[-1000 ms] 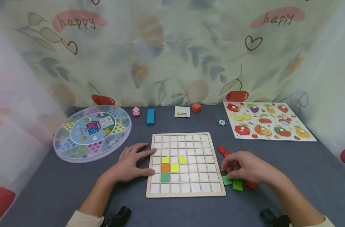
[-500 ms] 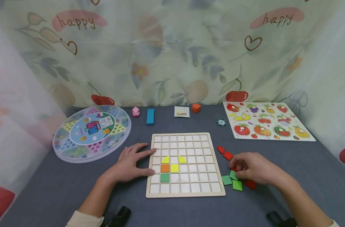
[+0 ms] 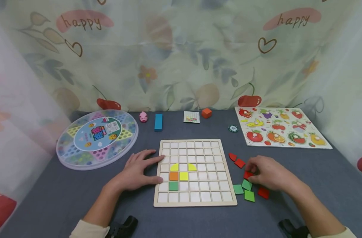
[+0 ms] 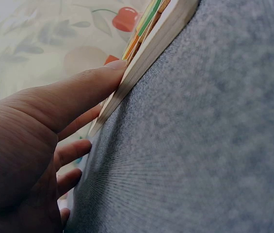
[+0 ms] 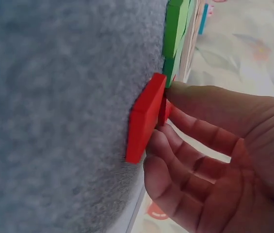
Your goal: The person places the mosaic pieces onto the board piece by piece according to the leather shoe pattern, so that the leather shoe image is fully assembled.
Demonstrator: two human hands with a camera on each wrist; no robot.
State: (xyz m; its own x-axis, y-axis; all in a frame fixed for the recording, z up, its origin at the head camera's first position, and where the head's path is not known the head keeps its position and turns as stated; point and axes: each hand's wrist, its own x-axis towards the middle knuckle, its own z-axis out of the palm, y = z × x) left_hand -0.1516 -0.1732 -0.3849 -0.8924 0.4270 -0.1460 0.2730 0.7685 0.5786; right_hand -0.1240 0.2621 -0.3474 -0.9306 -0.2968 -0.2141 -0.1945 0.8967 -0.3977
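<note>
backdrop (image 3: 181, 62): pale, floral ("happy" printed twice) | side drapes (image 3: 344, 82): whitish | tabletop (image 3: 192, 223): grey-blue

R grip (image 3: 267, 173) partly hides red tile (image 3: 248, 175); card (image 3: 191, 117) print too sm. to read; L sleeve (image 3: 89, 229) cut @ btm.

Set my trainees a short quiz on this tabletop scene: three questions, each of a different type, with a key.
1. True or false: the left hand touches the left edge of the board.
2. In the head view, what colour is the piece directly below the orange piece on the board? (A) yellow (B) green (C) red
3. Fill the gap: the piece between the thumb and index finger of the right hand is ____.

Key: 1. True. 2. B. 3. Red, the red piece.
</note>
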